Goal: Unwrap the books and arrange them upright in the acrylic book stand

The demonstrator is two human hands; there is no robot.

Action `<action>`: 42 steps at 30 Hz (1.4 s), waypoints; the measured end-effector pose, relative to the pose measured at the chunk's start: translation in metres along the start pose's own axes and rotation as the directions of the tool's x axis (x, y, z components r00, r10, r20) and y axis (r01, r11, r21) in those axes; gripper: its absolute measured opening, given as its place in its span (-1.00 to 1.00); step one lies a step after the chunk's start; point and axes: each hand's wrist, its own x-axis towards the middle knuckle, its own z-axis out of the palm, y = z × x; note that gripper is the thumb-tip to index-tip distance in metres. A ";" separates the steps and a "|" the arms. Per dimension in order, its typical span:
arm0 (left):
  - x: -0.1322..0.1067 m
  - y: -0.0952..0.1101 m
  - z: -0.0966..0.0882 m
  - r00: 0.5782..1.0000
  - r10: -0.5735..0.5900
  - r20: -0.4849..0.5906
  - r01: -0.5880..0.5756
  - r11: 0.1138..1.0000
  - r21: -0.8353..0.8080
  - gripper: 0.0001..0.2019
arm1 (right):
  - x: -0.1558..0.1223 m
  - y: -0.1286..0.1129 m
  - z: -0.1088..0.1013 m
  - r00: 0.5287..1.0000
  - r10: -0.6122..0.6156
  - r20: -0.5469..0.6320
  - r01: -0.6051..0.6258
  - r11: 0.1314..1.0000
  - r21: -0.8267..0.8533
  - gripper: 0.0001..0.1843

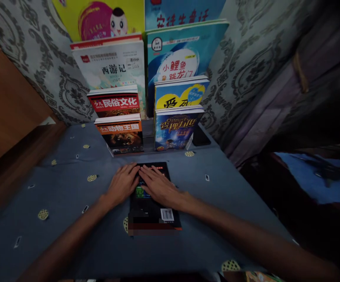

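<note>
A dark book (149, 211) lies flat on the blue-grey tablecloth, its barcode side up, with small coloured pictures and an orange edge at the bottom. My left hand (123, 181) rests on its upper left part, fingers stretched out and pointing away from me. Across the upper middle of the cover lies my right hand (159, 184), flat, its fingertips touching those of the left. Both hands cover part of the book, and neither grips it.
Behind the book stand two stepped columns of upright books, among them an orange animal book (121, 135) and a blue-purple book (177, 129). A black phone-like object (201, 138) lies at the right column's foot. Patterned wallpaper (75, 94) rises behind; a purple-grey curtain (264, 109) hangs right.
</note>
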 end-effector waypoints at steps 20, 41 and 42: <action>0.026 0.026 0.000 0.967 0.170 0.189 -0.152 0.982 -0.108 -0.57 | -0.042 0.047 -0.015 0.974 0.201 -0.105 -0.202 0.979 -0.005 -0.47; -0.008 -0.025 0.004 0.993 0.066 0.093 -0.044 0.974 -0.221 -0.58 | -0.018 0.009 -0.023 0.994 0.095 0.055 -0.089 0.989 -0.115 -0.54; -0.008 -0.026 0.004 0.994 0.066 0.091 -0.044 0.974 -0.223 -0.58 | -0.011 0.000 -0.022 0.995 0.054 0.078 -0.046 0.993 -0.108 -0.55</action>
